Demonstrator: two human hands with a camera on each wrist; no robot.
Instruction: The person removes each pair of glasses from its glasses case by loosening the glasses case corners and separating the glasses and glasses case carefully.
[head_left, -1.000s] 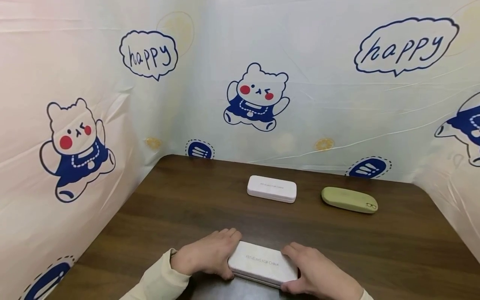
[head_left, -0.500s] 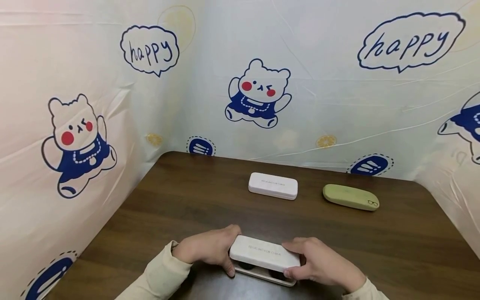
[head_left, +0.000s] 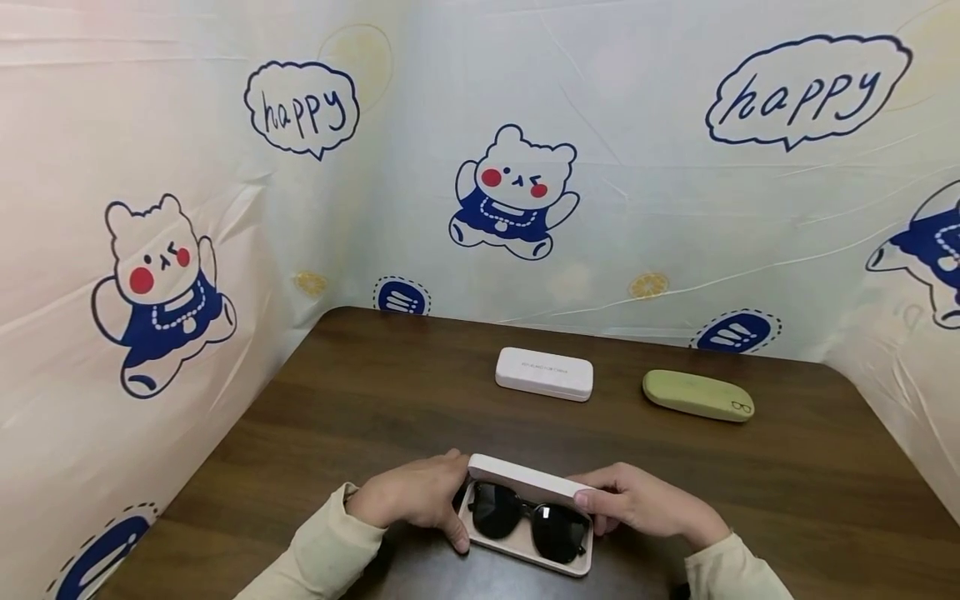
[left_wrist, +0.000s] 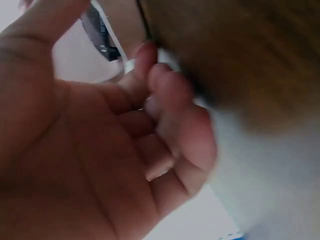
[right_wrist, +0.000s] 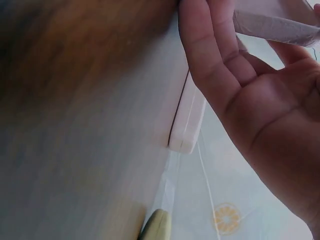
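In the head view a white glasses case (head_left: 517,554) lies at the table's near side with its lid (head_left: 527,477) raised. Inside rest black sunglasses (head_left: 558,532), lenses facing up. My left hand (head_left: 417,493) grips the case's left end, thumb at the front corner and fingers behind. At the right end my right hand (head_left: 647,502) pinches the lid, with the thumb on its front edge. Curled fingers (left_wrist: 182,130) show in the left wrist view, along with a blurred piece of the case. The right wrist view shows the lid's edge (right_wrist: 275,27) by the fingers.
A second white glasses case (head_left: 543,374), shut, lies farther back on the brown table (head_left: 337,400). Right of it is a green glasses case (head_left: 697,396). A printed cloth (head_left: 637,208) hangs around the table's back and sides.
The near case was shut one second ago. My right hand has lifted its front edge up and back, bringing the sunglasses into view. The left hand has stayed at the left end.
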